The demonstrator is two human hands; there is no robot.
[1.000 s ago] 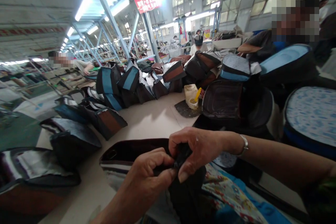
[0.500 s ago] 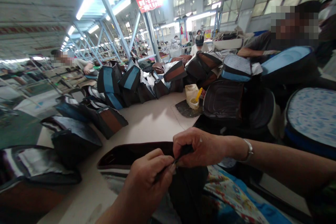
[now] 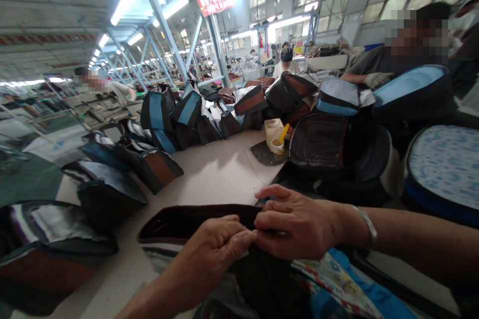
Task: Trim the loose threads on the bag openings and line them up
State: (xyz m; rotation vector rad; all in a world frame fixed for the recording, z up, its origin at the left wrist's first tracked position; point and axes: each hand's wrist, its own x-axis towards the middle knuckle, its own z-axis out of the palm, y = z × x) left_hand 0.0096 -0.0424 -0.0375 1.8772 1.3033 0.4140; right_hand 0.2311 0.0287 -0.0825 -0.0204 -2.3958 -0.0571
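A dark bag piece (image 3: 168, 224) with a brown lining and a pale edge lies in front of me at the table's near side. My left hand (image 3: 220, 244) is closed on its rim, thumb pressed along the edge. Right beside it, my right hand (image 3: 295, 222) pinches the same rim, with the index finger lifted and bent. The fingertips of both hands meet at the edge. The exact strip between them is hidden by the fingers. Black fabric (image 3: 262, 279) of the piece hangs down below my hands.
Several dark bag pieces with blue or brown panels (image 3: 160, 167) line the table's left and back. A white glue container (image 3: 275, 134) with a yellow brush (image 3: 284, 132) stands on a dark patch. Larger bag shells (image 3: 318, 142) are at right. A gloved co-worker (image 3: 404, 55) is behind them.
My right hand has loosened its tight fist-like pinch and turned, raising the index finger. My left hand has shifted slightly, its thumb now flatter along the edge. The co-worker's gloved hand has come into view.
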